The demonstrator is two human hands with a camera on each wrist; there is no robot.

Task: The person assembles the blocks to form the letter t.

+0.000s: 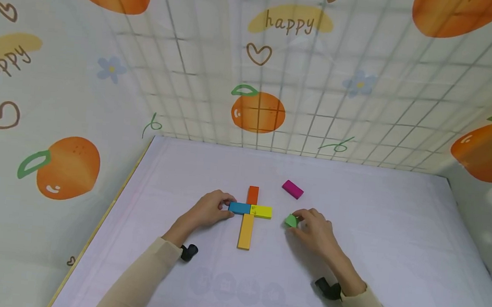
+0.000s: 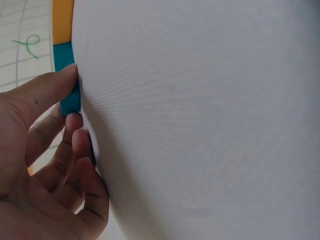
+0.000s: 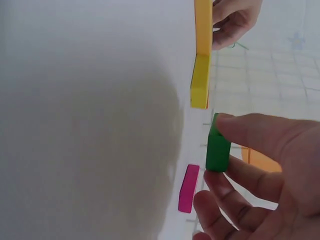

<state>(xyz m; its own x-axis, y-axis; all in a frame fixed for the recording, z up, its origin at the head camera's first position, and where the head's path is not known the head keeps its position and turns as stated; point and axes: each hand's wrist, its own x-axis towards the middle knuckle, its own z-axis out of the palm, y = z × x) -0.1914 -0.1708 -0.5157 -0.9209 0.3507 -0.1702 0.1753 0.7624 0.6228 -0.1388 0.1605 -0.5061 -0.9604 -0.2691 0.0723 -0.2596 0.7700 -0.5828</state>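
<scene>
On the white table, a blue block [image 1: 239, 208], a yellow block [image 1: 263, 212], a red-orange block [image 1: 253, 195] and a longer amber block [image 1: 245, 232] lie in a cross. My left hand [image 1: 210, 209] pinches the blue block's left end; in the left wrist view the thumb lies along the side of the blue block [image 2: 71, 101]. To the right of the cross, my right hand [image 1: 315, 231] holds a small green block [image 1: 291, 220] between thumb and fingers. Its angular body shows well in the right wrist view, where the green block [image 3: 218, 152] sits under the thumb.
A magenta block [image 1: 293, 189] lies by itself behind the green one, to the right of the red-orange block. Printed fabric walls [image 1: 189, 105] with oranges and grid lines stand behind and beside the table [image 1: 375, 221]. Black wrist mounts [image 1: 329, 289] stick out beside both sleeves.
</scene>
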